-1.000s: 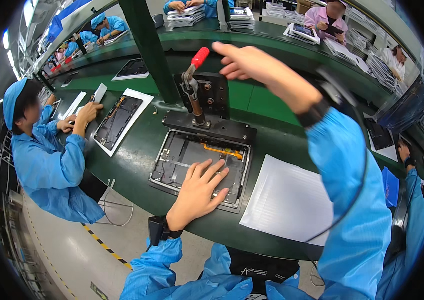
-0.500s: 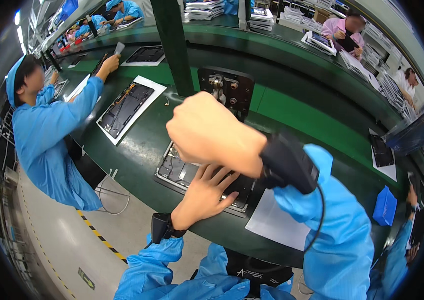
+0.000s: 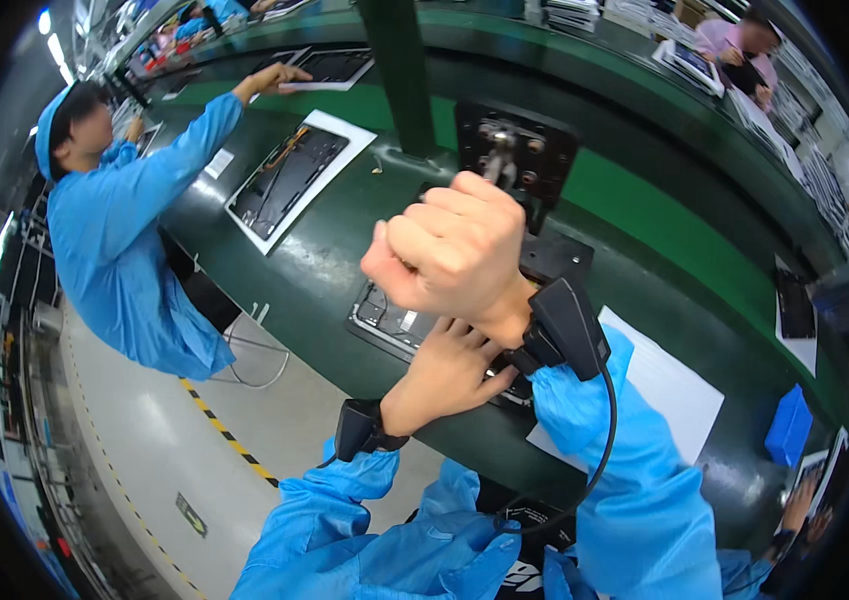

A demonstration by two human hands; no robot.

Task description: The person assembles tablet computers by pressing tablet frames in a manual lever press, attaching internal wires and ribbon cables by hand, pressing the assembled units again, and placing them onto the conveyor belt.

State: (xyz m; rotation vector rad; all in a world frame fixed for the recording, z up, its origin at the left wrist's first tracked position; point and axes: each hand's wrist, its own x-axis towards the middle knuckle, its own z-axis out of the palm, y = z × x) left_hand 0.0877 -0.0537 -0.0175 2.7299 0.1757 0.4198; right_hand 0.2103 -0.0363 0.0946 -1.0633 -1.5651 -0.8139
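Rested left hand (image 3: 448, 375) unclenched, grasping nothing, on the opened tablet (image 3: 385, 316), in front of the clamp (image 3: 548, 160) on the green bench (image 3: 307, 330). Clenched right hand (image 3: 457, 250) in a fist above, apparently around the clamp's handle, hidden from view. Had a white sheet (image 3: 680, 385) to the right.

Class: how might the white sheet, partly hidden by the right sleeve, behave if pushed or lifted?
The white sheet looks thin, so it is probably light and bendy. Lying flat on the green bench, it would likely slide, not tip.
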